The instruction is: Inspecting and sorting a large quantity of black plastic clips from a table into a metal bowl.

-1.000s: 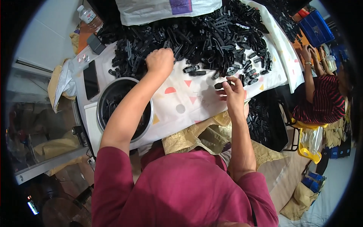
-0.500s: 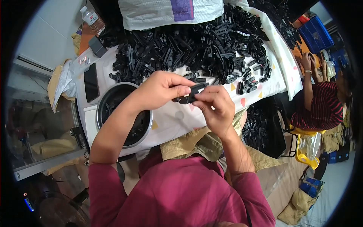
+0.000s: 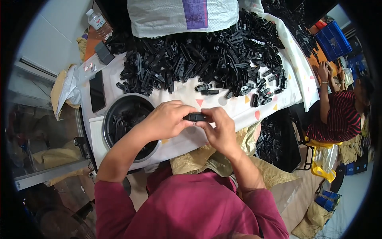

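My left hand (image 3: pixel 172 115) and my right hand (image 3: pixel 219 129) pinch the two ends of one small black plastic part (image 3: pixel 195 116), held level above the near side of the table. What exactly the part is cannot be made out. To its left, partly behind my left forearm, stands a round metal bowl (image 3: pixel 106 131) with black pieces (image 3: pixel 126 121) inside. Beyond my hands spreads a large heap of black plastic parts (image 3: pixel 191 57). Two loose parts (image 3: pixel 207 89) lie on the patterned white cloth (image 3: pixel 179 95) in front of the heap.
A white woven sack (image 3: pixel 163 18) lies behind the heap. At the left are a phone (image 3: pixel 97 91), a dark box (image 3: pixel 104 53) and a water bottle (image 3: pixel 98 23). A black bin (image 3: pixel 288 149) of parts stands at the right, and farther right a person in a striped shirt (image 3: pixel 338 113) sits.
Both hands have come nearer to me with the black part. It was tilted and has turned level, with a hand at each end.
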`<state>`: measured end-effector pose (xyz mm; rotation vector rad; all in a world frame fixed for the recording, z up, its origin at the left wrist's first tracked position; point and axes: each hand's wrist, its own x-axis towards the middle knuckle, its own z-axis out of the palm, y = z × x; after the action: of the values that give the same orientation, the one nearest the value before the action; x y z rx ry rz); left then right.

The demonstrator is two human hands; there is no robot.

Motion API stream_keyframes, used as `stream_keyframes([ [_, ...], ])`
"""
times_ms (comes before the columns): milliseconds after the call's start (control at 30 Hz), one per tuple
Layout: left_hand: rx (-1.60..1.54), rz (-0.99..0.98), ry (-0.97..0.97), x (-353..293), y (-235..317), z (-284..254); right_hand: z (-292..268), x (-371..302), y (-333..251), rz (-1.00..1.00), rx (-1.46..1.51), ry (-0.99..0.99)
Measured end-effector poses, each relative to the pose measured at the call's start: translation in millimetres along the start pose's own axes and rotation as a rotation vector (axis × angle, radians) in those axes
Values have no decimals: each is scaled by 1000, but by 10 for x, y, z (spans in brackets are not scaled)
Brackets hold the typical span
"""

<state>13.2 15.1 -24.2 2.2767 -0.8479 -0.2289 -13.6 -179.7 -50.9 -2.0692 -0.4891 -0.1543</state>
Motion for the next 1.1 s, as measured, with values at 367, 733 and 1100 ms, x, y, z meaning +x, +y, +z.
stream_keyframes([
  [367,368,-529,506,627,-813,-52,201,382,731,17,-727,-14],
  [733,799,-326,482,773,-907,64,62,241,555,407,-16,105],
  [1100,-744,-432,93,425,-121,-328,-158,295,53,21,569,156],
])
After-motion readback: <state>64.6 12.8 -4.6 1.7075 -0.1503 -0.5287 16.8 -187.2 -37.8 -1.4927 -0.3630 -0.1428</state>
